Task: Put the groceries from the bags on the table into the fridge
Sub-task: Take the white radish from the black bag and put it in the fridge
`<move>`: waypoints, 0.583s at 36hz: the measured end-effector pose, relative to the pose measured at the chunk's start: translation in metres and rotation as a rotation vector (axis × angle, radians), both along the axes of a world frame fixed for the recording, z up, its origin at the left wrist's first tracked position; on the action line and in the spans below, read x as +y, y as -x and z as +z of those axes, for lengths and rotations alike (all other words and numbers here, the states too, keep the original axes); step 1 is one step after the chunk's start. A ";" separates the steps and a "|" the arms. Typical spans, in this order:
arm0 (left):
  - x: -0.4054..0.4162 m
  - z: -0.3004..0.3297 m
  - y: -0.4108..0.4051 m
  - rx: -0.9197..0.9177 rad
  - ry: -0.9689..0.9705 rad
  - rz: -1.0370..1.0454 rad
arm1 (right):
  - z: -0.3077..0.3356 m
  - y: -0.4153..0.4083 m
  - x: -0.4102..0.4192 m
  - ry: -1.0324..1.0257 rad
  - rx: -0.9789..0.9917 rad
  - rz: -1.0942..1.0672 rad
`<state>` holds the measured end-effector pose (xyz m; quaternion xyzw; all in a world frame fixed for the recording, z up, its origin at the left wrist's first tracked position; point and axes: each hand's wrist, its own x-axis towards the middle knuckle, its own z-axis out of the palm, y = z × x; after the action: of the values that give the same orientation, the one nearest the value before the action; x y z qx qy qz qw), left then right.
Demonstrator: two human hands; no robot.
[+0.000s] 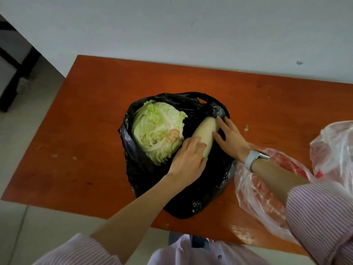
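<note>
While both hands reach into the black bag [145,180], a white radish [205,131] lies between them beside a cabbage [158,131].

Just left of the left hand [188,159] sits the pale green cabbage, inside the open black bag on the orange-brown table [86,111]. That hand's fingers curl over the near end of the radish, gripping it. Beyond its fingertips the radish slants away toward the right hand [230,138], whose spread fingers rest against the far end and the bag's edge; whether it truly grips, I cannot tell. A pale watch [253,159] sits on that wrist. Under and right of the right forearm lie clear plastic bags [254,194] with something red inside.
</note>
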<state>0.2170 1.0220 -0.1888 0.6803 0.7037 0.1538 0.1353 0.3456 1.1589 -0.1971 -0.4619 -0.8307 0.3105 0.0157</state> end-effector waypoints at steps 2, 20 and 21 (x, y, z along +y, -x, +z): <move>0.013 -0.002 -0.006 0.024 0.123 0.054 | -0.004 -0.005 -0.005 0.025 0.001 0.022; 0.040 -0.001 -0.008 -0.248 0.372 0.343 | 0.017 -0.015 0.015 0.221 0.065 0.001; 0.038 0.001 -0.007 -0.257 0.369 0.332 | 0.018 -0.016 0.018 0.237 0.088 -0.025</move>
<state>0.2239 1.0605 -0.1879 0.4943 0.7989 0.1281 0.3178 0.3615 1.1765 -0.1790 -0.4568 -0.7807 0.4265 0.0014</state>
